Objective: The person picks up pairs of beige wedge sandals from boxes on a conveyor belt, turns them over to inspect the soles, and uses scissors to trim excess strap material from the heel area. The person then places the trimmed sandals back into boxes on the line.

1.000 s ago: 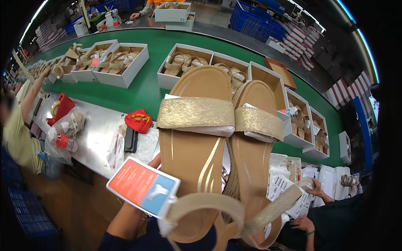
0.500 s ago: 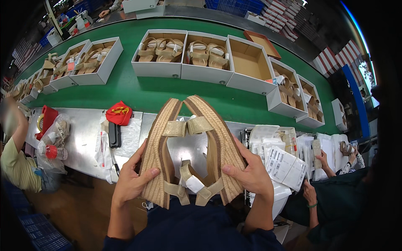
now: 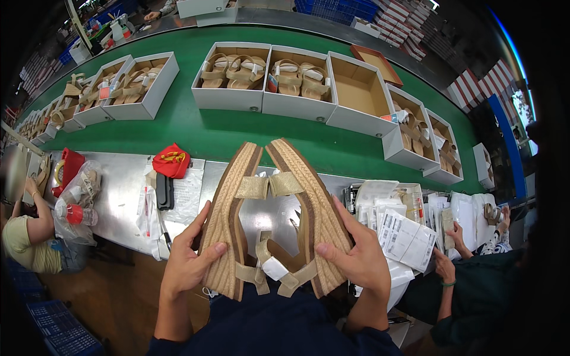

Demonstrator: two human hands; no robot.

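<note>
We hold two beige rope-soled wedge sandals [image 3: 273,219] above the metal surface [image 3: 124,190].
Our left hand [image 3: 187,261] and right hand [image 3: 356,258] each keep a grip clamped on one sandal, toes touching.

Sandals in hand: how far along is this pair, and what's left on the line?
Done: several boxes on the green belt already hold sandal pairs. In hand: the left hand and right hand each grip one wedge sandal, the two tilted sole-outward, toes meeting. Left: this pair is unboxed, and one box sits empty.
</note>
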